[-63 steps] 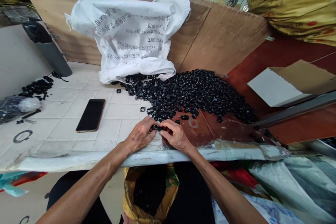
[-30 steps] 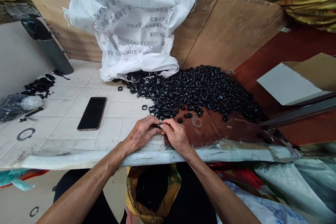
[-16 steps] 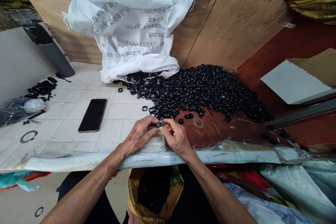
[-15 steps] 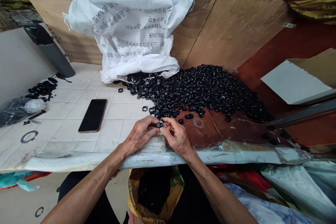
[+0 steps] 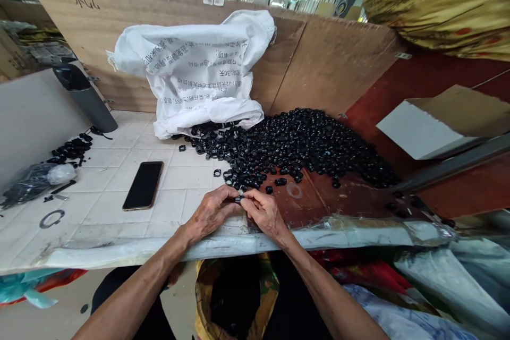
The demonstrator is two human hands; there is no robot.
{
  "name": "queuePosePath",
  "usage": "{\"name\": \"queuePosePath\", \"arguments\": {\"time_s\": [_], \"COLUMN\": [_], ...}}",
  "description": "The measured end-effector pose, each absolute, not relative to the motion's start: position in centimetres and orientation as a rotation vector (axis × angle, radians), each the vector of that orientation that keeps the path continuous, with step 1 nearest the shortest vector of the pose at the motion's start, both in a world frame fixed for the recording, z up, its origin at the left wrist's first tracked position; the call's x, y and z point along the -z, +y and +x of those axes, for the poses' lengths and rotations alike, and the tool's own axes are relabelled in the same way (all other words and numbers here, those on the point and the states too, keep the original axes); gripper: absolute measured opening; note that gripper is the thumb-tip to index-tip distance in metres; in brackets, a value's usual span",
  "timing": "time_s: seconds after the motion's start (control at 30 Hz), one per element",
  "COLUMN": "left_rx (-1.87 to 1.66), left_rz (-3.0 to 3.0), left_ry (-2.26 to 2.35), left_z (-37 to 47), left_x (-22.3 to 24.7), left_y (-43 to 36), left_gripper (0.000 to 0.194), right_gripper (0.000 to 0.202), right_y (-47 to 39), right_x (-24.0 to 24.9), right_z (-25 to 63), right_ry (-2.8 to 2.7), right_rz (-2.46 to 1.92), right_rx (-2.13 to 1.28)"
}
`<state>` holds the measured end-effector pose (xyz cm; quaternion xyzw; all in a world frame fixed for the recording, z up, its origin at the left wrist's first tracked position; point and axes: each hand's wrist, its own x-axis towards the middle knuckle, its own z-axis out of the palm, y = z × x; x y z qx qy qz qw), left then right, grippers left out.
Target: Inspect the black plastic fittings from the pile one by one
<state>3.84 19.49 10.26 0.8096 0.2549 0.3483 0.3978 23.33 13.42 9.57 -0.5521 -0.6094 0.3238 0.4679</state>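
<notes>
Pinched between the fingertips of both hands is a small black ring-shaped plastic part (image 5: 238, 199), partly covered by the fingers. My left hand (image 5: 211, 212) grips it from the left, thumb and forefinger closed. From the other side my right hand (image 5: 265, 212) closes on the same part. Both hands are just above the table's front edge. Behind them spreads a large heap of similar black plastic parts (image 5: 311, 143), a few lying loose near the fingers. Below the edge, an open yellow sack (image 5: 203, 297) stands between the knees, dark inside.
A white woven sack (image 5: 199, 74) leans on the wooden back panel (image 5: 319, 64). On the left are a phone (image 5: 143, 186), a grey bottle (image 5: 91, 103), a flat ring (image 5: 51, 219) and a plastic bag of black pieces (image 5: 30, 186). A cardboard box (image 5: 430, 127) sits at right.
The camera view has tilted up, so the table appears lower. Both hands still hold the small black part, which has turned slightly and is more covered by the fingers.
</notes>
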Motion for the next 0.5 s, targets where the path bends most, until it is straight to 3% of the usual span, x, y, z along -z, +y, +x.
{"name": "queuePosePath", "arguments": {"time_s": [0.13,0.5], "left_rx": [-0.893,-1.083], "left_rz": [2.141,1.895], "left_ry": [0.566,0.769], "left_z": [3.1,1.3], "left_x": [-11.2,-11.2], "left_y": [18.5,12.7], "left_gripper": [0.018,0.012], "right_gripper": [0.026,0.016], "right_y": [12.0,8.0], "right_x": [-10.3,-11.5], "right_z": [22.8,20.1], "right_ry": [-1.351,-1.382], "right_rz": [-1.371,-1.281], "right_rx": [-0.904,-0.844]}}
